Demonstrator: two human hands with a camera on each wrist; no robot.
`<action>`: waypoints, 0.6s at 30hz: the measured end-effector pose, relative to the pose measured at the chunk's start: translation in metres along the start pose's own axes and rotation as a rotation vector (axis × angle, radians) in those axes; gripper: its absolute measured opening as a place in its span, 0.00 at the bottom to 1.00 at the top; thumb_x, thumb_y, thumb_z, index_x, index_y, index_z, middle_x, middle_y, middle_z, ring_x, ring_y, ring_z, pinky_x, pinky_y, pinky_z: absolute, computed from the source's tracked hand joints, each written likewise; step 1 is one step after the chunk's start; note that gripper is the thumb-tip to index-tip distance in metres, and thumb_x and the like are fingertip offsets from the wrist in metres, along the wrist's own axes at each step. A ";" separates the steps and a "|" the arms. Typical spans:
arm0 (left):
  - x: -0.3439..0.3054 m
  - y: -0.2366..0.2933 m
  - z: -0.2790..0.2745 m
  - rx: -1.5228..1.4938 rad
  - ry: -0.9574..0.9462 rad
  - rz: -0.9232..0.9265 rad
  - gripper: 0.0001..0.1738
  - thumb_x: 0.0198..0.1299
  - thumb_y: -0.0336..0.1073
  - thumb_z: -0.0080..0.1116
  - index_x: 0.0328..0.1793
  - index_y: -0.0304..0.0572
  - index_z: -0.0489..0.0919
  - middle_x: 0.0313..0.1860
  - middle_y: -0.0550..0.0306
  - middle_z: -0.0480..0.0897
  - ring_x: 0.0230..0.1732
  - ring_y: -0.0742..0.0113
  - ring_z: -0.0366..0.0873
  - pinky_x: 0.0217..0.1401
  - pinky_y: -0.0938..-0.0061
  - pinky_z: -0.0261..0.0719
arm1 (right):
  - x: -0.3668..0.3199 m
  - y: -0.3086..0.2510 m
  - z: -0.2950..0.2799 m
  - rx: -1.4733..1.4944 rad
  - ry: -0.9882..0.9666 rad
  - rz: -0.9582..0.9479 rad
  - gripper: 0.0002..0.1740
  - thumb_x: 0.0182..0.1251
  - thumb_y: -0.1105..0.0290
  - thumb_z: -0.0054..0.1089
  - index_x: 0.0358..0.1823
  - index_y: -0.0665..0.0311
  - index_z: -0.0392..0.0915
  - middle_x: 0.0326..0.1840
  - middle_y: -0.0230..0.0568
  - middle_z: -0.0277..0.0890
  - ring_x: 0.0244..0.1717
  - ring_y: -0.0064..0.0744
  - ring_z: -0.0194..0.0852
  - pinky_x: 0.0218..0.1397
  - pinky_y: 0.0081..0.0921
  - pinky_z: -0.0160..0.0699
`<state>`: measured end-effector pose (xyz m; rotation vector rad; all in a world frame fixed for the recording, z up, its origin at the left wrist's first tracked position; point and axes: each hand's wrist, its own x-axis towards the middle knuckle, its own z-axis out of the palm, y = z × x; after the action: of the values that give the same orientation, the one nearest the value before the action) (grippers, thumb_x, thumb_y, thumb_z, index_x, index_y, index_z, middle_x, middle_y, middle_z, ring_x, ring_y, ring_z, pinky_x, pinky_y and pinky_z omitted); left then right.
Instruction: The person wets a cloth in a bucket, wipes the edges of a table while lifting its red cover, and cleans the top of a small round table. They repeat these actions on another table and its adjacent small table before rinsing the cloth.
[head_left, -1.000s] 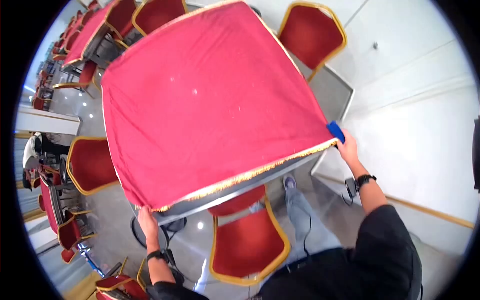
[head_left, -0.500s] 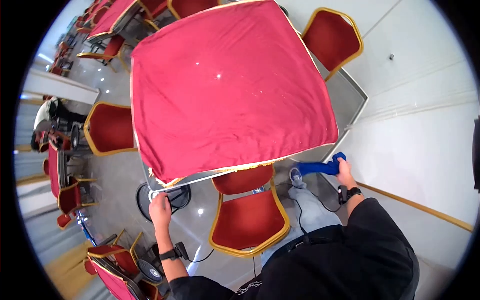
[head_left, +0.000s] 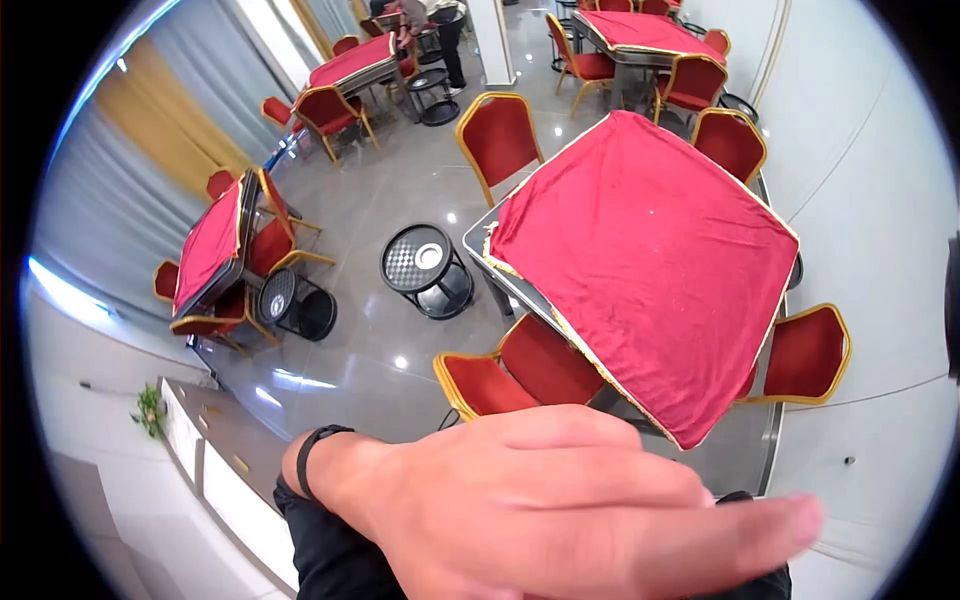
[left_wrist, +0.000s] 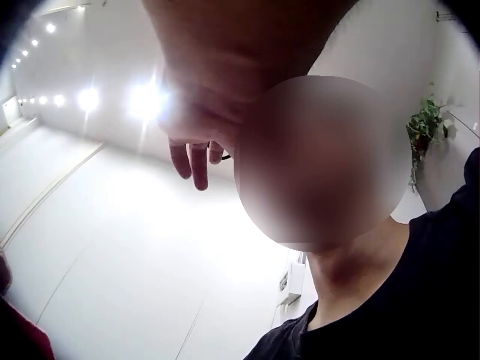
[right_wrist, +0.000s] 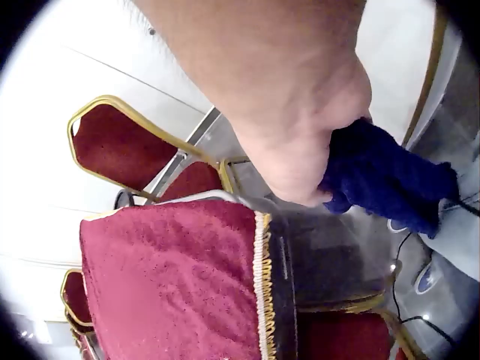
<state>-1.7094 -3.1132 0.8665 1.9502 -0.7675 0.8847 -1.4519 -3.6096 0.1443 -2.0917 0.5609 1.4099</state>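
Note:
My left hand is raised close in front of the head camera, back of the hand showing and fingers reaching to the right. In the left wrist view its fingers hang relaxed beside the blurred head, with nothing seen in them. My right hand grips a dark blue cloth that hangs by the table's side; in the head view it is hidden. A red, gold-fringed tablecloth lies over the square table, askew, leaving part of the grey table edge bare at the left corner.
Red chairs with gold frames stand around the table. A round black side table stands left of it on the shiny floor. More covered tables lie beyond. A white wall runs along the right.
My left hand has left the tablecloth's near corner and risen before the head camera. The head view has swung toward the left side of the room. The blue cloth stays in my right hand.

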 end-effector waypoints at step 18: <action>-0.056 -0.146 0.144 0.326 -0.207 -0.446 0.14 0.57 0.28 0.65 0.51 0.41 0.86 0.42 0.52 0.87 0.43 0.51 0.85 0.48 0.60 0.79 | -0.035 -0.026 -0.062 1.298 -0.302 -0.278 0.16 0.75 0.59 0.58 0.55 0.61 0.80 0.52 0.45 0.86 0.53 0.45 0.83 0.64 0.45 0.80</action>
<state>-1.5857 -3.1616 0.7003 2.4020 -0.2833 0.5645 -1.4050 -3.6288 0.2007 -0.8507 0.7324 0.7691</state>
